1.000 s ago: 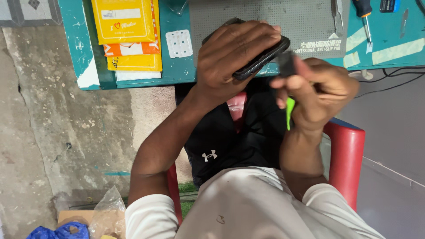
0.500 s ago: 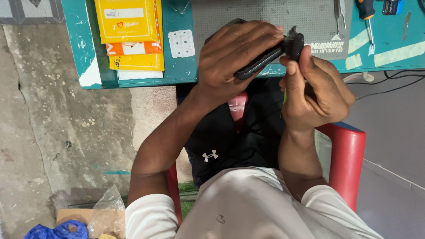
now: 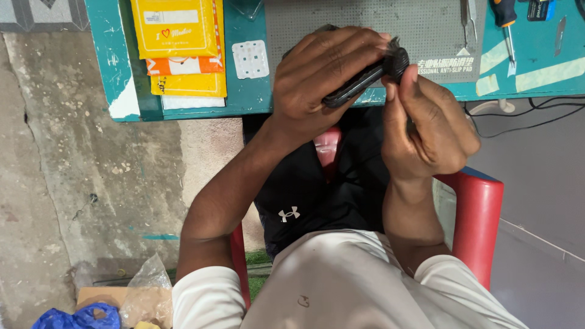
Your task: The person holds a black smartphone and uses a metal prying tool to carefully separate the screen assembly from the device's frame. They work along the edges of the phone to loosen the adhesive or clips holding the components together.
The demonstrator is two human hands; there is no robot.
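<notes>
My left hand [image 3: 323, 73] is curled over a black phone [image 3: 356, 86], holding it edge-up above the table's front edge. My right hand [image 3: 429, 125] is closed around a small brush whose black bristle head [image 3: 397, 60] touches the phone's right end. The brush's handle is hidden inside my fist. Both hands hover over my lap, just in front of the grey dotted mat [image 3: 365, 18].
The teal table [image 3: 109, 67] carries yellow packets [image 3: 180, 30], a white card of small squares [image 3: 250, 59], tweezers [image 3: 468, 15] and a screwdriver [image 3: 506, 21]. I sit on a red chair [image 3: 478, 219]. Black cables [image 3: 524, 116] hang at right. Plastic bags [image 3: 143, 292] lie on the floor.
My right hand has risen and closed in on the phone's right end, bringing the brush head against it. The green handle seen before is now hidden. My left hand has barely moved.
</notes>
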